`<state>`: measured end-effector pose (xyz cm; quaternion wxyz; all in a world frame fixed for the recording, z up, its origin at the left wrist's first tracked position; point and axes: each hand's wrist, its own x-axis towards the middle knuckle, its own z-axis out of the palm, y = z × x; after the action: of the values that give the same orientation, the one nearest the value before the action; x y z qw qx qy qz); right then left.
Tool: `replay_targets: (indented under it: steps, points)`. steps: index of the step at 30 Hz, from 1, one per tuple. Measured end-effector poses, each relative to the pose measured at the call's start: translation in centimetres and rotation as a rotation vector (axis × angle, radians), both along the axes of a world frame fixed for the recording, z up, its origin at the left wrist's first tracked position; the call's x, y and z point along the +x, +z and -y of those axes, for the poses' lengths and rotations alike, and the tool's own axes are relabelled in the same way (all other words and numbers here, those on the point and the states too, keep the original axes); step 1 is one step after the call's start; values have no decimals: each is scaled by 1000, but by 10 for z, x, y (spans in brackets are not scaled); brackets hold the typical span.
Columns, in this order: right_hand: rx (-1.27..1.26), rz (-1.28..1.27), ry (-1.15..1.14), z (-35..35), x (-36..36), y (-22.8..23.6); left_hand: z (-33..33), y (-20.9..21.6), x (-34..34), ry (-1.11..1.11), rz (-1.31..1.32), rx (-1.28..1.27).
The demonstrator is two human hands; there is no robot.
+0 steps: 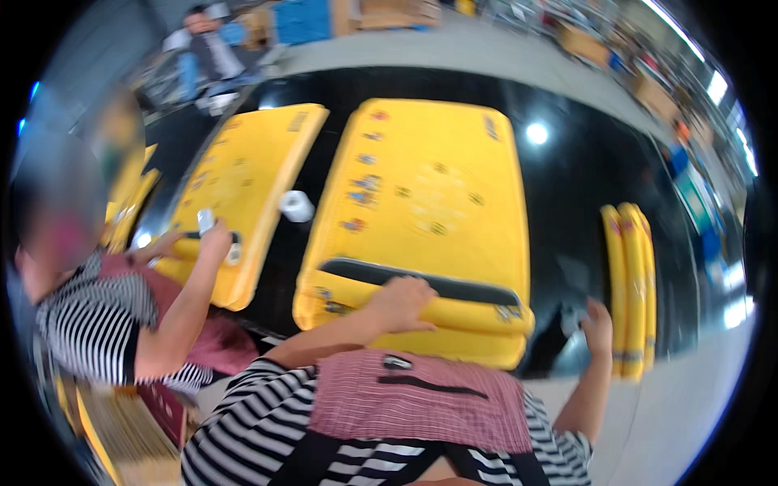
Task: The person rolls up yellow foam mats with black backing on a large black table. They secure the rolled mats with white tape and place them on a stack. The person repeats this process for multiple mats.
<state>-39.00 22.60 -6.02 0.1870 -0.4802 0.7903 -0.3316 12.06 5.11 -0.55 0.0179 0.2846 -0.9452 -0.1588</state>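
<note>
A large yellow mat (454, 130) printed with small figures lies on the glossy black table. Its near edge is rolled up, with a dark band (373, 271) along the roll. My left hand (403, 301) rests over the middle of this roll, fingers curled on it and thumb on the near side. Farther right, apart from the mat, my right hand (598, 326) hovers above the tabletop with its fingers drawn together. A pale, translucent patch shows by its fingertips; I cannot tell whether it is something held or a reflection.
Several slim yellow rolls (628, 292) lie at the right. A white tape roll (297, 206) stands left of my mat. At the left, a co-worker's hand (215, 241) is over another yellow mat (227, 174), near a small whitish item (205, 219). Cardboard (134, 437) is stacked at lower left.
</note>
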Motion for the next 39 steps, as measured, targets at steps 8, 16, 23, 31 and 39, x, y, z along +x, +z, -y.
replay_targets:
  steps: [8,16,23,31,39]
  points:
    - [143,-321,-18,33,-11,-39,-5,-10,12,26,-18,-113]
    - [227,-399,4,26,-6,-32,-10,-18,7,35,-46,-96]
    - [212,-339,-5,22,-8,-35,-8,-16,5,32,-37,-78]
    - [314,-244,26,27,3,-24,-9,-17,6,32,-24,-78]
    - [215,-176,68,15,-34,-53,-9,-16,3,24,-33,-65]
